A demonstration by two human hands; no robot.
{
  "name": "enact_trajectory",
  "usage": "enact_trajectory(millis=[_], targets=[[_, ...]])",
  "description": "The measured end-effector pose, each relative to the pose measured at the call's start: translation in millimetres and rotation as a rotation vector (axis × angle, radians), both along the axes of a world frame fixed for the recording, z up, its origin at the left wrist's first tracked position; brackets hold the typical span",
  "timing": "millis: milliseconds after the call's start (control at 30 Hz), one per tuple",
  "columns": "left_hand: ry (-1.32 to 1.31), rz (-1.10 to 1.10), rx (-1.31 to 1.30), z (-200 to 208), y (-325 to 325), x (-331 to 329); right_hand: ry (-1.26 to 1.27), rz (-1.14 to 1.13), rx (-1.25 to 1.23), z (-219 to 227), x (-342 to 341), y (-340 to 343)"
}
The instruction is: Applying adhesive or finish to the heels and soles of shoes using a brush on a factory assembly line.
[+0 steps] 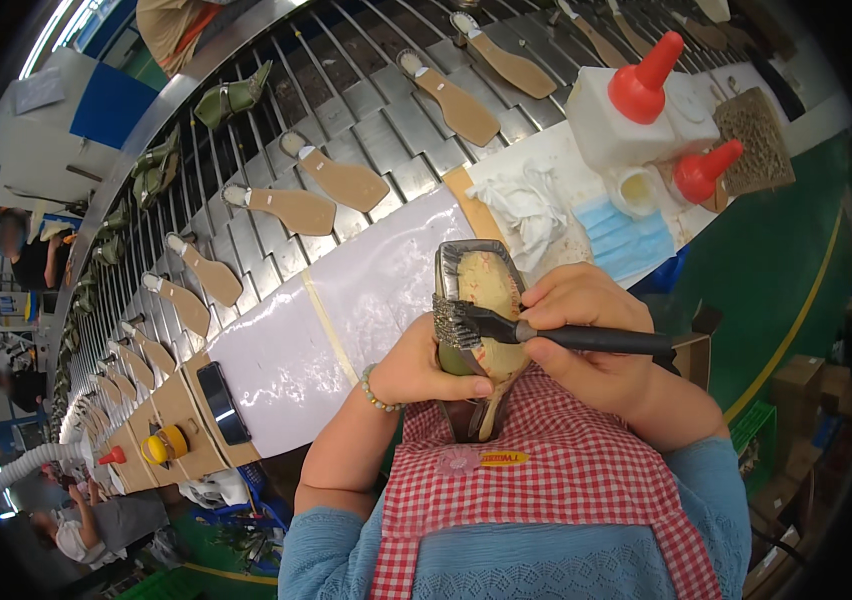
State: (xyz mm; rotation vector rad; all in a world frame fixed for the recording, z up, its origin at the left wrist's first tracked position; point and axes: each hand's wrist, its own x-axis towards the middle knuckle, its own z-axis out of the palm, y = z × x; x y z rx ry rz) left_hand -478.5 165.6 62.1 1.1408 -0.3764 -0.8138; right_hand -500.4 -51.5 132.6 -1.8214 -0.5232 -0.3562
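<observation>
My left hand is wrapped round an upside-down shoe upper on its last, held close against my checked apron. The shoe has a squarish toe pointing away from me, a dark folded edge and a pale, roughened bottom. Between the fingers and thumb of my right hand is a wire brush, its black handle pointing to the right. The brush's bristled head lies across the left edge of the shoe bottom, just beyond my left thumb. Some fingers of my left hand are hidden behind the shoe.
Beyond the white-covered bench runs a slatted metal conveyor, carrying tan soles and green shoes. A white bottle with a red nozzle, a crumpled cloth and a blue mask lie ahead right. A phone rests left.
</observation>
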Motion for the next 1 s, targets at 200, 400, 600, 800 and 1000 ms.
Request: enact_trajectory(millis=[200,400,600,800,1000], targets=[[0.067,-0.012,0.015,-1,1,-4,0.193,0.220,0.024,0,-2,-11],[-0.002,-0.083,0.007,2,-1,-2,0.156,0.106,0.158,1,7,-8],[-0.028,-0.095,-0.007,3,0,-4,-0.067,0.113,-0.103,13,0,-9],[-0.029,-0.113,-0.007,1,1,-4,0.118,0.179,0.102,9,-4,-16],[-0.069,-0.066,-0.005,4,5,-5,0.224,0.048,0.513,-10,-4,-8]])
